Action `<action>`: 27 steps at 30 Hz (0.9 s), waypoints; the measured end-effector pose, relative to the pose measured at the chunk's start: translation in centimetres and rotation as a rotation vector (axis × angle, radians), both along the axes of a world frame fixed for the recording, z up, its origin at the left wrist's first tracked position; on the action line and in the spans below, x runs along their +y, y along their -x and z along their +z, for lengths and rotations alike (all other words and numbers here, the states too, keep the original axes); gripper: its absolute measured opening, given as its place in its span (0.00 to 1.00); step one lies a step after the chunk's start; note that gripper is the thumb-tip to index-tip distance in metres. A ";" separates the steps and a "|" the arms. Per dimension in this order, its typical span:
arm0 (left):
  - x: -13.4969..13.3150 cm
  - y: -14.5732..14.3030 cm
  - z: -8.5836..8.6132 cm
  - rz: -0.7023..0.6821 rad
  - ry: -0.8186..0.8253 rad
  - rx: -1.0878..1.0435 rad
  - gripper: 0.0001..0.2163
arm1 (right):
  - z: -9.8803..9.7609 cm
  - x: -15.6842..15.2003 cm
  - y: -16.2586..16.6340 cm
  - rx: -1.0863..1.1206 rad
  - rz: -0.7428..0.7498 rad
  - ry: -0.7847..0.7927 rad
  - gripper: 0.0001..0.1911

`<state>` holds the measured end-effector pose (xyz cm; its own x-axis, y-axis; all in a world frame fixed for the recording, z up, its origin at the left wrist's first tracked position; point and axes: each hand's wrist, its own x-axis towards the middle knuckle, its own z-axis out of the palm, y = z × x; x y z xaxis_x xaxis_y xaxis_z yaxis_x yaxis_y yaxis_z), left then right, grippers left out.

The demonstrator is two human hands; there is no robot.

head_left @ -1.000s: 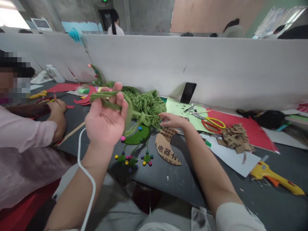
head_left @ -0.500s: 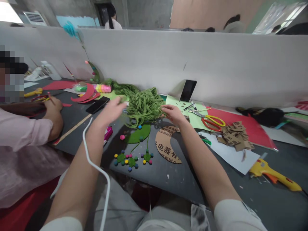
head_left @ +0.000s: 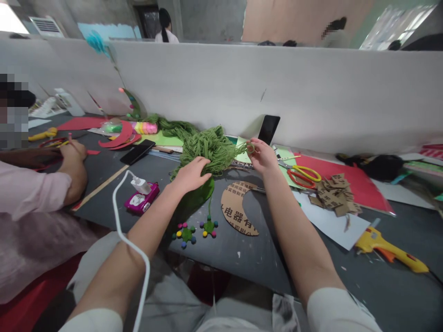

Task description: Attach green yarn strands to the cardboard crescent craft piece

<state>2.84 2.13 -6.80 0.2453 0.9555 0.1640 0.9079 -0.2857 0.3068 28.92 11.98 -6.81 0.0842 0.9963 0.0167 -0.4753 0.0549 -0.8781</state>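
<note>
Yarn, green: one loose, tangled heap (head_left: 207, 145) of thin, matte strands, at the far middle of your dark grey table (head_left: 224, 256), a thicker skein trailing off to the far left.

Right hand (head_left: 261, 156): yours, fingers curled and pinching a few thin strands drawn out from the heap's right side.

Left hand (head_left: 194, 174): yours, at the heap's near edge, thumb apart from the bent fingers; whether it grips any strand, you cannot tell from here.

Green piece (head_left: 206, 189): smooth, curved edge, partly hidden by your left hand.

Small green stars (head_left: 187, 234): two in sight, near the table's front edge, their points tipped with round, coloured balls.

Crescent (head_left: 232, 207): brown cardboard, flat, printed with dark characters, right of the stars.

Scissors (head_left: 307, 176): red and yellow loop handles, to the right.

Cardboard scraps (head_left: 334, 196): angular, piled beside the scissors.

Glue gun (head_left: 387, 246): yellow plastic, orange trigger, near right.

Purple box (head_left: 141, 200): glossy, rounded, to the left, by a white plug (head_left: 140, 185) on a smooth white cable (head_left: 118, 221).
</note>
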 end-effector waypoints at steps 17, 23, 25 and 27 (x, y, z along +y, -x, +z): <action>0.1 0.1 3.0 -0.034 -0.085 -1.035 0.13 | -1.8 -1.2 1.2 -0.624 0.271 -0.301 0.25; -1.6 1.9 3.4 0.021 -0.242 -0.781 0.12 | -3.8 -2.1 5.9 -1.015 0.261 -0.466 0.13; -1.4 3.4 3.1 0.087 -0.324 -0.667 0.11 | -4.2 -1.4 5.9 -0.998 0.202 -0.433 0.09; -1.0 5.0 2.6 0.155 -0.420 -0.544 0.10 | -4.1 -0.9 5.1 -0.973 0.209 -0.396 0.12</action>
<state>-2.17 1.09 -4.22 -0.1104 0.8019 0.5871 0.6968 -0.3588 0.6211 23.78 11.11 -10.94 -0.3109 0.8984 0.3101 0.3865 0.4176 -0.8223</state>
